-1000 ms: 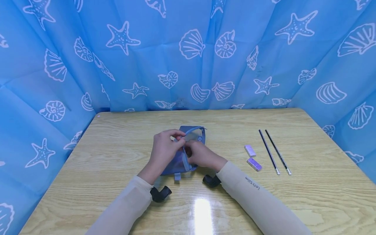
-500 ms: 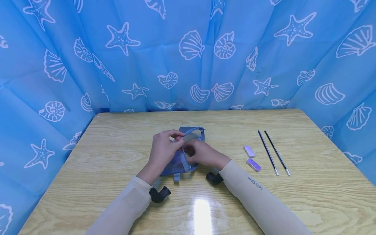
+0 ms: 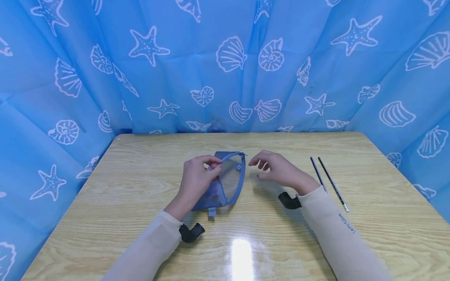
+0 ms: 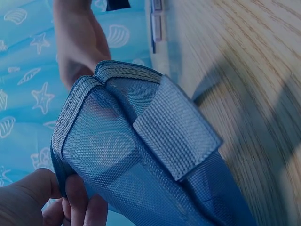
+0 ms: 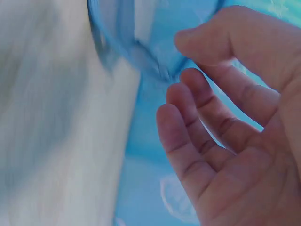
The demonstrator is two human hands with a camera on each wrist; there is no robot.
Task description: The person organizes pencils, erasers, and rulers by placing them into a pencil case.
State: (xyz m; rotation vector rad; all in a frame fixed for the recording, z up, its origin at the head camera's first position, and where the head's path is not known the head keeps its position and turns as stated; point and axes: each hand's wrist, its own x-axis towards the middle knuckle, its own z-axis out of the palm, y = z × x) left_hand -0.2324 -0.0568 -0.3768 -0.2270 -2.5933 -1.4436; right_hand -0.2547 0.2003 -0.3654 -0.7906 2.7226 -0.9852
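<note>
Pinching the blue pouch (image 3: 212,195) mid-frame in the head view, with the left hand (image 3: 197,175). Hovering above the tabletop (image 3: 123,187), just right of it, with the right hand (image 3: 278,168) loosely bent and thumb and fingers apart.

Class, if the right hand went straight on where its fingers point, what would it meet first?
The right hand would likely meet the open blue pouch, though depth is unclear.

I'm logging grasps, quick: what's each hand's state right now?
Left hand: closed, pinching the rim of the mesh zipper pouch.
Right hand: open, holding nothing.
</note>
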